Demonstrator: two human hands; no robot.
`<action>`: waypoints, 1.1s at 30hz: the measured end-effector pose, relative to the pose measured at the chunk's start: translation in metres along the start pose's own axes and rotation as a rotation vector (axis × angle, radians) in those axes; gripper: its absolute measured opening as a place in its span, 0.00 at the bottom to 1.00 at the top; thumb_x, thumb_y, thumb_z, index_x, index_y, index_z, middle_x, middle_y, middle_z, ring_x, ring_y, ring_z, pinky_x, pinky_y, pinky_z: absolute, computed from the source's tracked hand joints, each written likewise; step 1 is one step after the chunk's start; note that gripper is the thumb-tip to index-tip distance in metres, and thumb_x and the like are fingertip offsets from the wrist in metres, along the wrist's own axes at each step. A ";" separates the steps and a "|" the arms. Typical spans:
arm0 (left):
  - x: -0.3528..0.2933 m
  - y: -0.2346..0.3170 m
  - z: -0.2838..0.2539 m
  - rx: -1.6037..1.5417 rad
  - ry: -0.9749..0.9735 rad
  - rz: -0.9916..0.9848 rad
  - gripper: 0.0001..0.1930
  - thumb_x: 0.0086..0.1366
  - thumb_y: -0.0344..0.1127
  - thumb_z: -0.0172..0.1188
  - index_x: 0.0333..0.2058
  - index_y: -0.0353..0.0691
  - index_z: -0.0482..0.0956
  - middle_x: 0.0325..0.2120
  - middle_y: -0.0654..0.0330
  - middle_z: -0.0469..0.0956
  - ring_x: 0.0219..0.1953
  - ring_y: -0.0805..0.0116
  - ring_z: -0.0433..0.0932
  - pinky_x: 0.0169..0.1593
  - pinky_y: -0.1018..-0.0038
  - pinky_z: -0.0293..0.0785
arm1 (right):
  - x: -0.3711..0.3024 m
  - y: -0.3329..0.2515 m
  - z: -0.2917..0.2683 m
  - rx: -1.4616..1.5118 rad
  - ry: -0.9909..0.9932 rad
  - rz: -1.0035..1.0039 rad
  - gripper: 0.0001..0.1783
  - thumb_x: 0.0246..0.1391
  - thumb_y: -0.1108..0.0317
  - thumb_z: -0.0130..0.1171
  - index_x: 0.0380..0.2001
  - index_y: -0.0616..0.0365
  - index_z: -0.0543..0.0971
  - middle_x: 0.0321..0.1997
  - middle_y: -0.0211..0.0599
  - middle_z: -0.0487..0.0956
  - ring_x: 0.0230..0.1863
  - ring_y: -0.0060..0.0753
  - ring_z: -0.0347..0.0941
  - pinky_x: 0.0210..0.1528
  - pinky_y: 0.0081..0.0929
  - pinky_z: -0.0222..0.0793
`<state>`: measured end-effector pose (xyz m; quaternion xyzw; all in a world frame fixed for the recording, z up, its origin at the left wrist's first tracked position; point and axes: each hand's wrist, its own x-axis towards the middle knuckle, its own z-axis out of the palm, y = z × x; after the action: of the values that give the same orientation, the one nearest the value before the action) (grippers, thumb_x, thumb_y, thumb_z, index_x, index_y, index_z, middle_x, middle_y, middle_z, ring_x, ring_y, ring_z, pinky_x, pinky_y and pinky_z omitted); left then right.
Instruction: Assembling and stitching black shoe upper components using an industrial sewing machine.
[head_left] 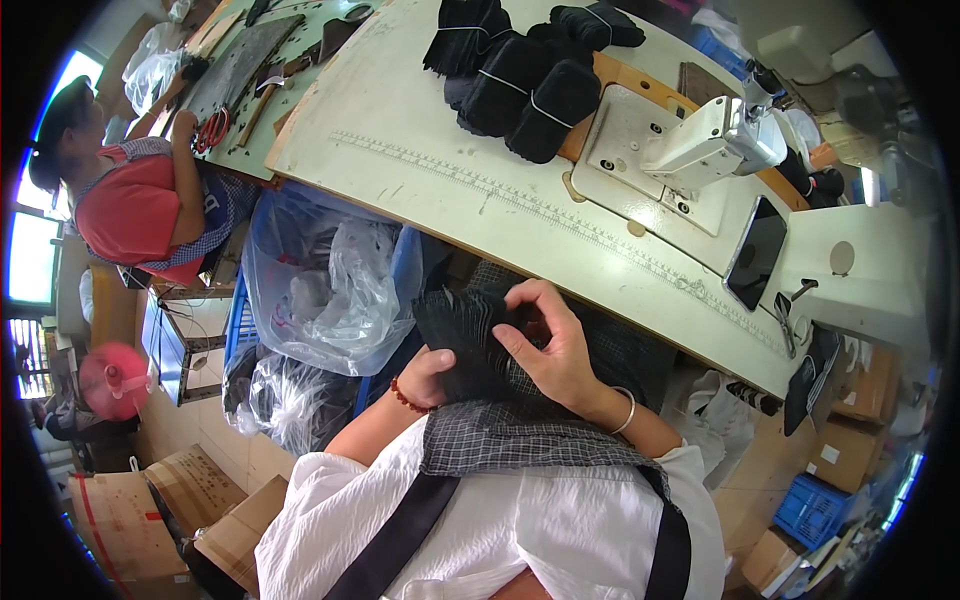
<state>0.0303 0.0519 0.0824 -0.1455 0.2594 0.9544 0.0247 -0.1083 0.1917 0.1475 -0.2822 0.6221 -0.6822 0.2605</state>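
Observation:
A thick stack of black fabric pieces [462,335] rests over my lap, its many layered edges fanned out. My left hand [427,375] grips the stack from its left side, thumb on top and the other fingers hidden beneath. On the stack's right side is my right hand [545,340], fingers curled and thumb set apart from the index finger, at the layered edges. Whether a layer is pinched in it I cannot make out. Several tied bundles of black fabric pieces [510,85] lie on the white sewing table [420,150] ahead of me.
A sewing machine [700,150] stands at the right, with a phone [757,252] and small scissors [785,322] near the table's edge. To my left, a blue crate [405,265] holds a clear plastic bag. A co-worker [140,205] sits at the green table, far left, by red-handled scissors [212,130].

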 end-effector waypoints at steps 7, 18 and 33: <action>0.001 0.002 0.001 0.004 -0.008 -0.007 0.43 0.54 0.49 0.70 0.64 0.36 0.63 0.56 0.54 0.73 0.58 0.59 0.75 0.62 0.60 0.72 | 0.003 -0.001 -0.004 -0.130 -0.079 -0.080 0.10 0.54 0.73 0.67 0.38 0.59 0.76 0.38 0.30 0.71 0.36 0.19 0.68 0.30 0.16 0.66; 0.001 0.003 0.003 -0.010 -0.016 -0.025 0.41 0.54 0.47 0.71 0.64 0.37 0.64 0.55 0.54 0.74 0.57 0.59 0.76 0.61 0.60 0.74 | 0.002 0.003 -0.004 -0.113 -0.053 0.007 0.11 0.55 0.70 0.67 0.38 0.58 0.75 0.43 0.32 0.71 0.44 0.23 0.66 0.47 0.20 0.64; 0.001 0.005 0.005 0.009 -0.011 -0.042 0.42 0.55 0.45 0.70 0.65 0.37 0.63 0.55 0.55 0.74 0.57 0.60 0.76 0.61 0.60 0.74 | 0.005 0.012 -0.005 -0.212 -0.060 -0.185 0.12 0.50 0.70 0.71 0.35 0.59 0.77 0.40 0.38 0.72 0.51 0.42 0.68 0.58 0.34 0.64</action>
<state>0.0271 0.0506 0.0886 -0.1454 0.2604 0.9533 0.0470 -0.1155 0.1910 0.1358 -0.3844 0.6541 -0.6250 0.1837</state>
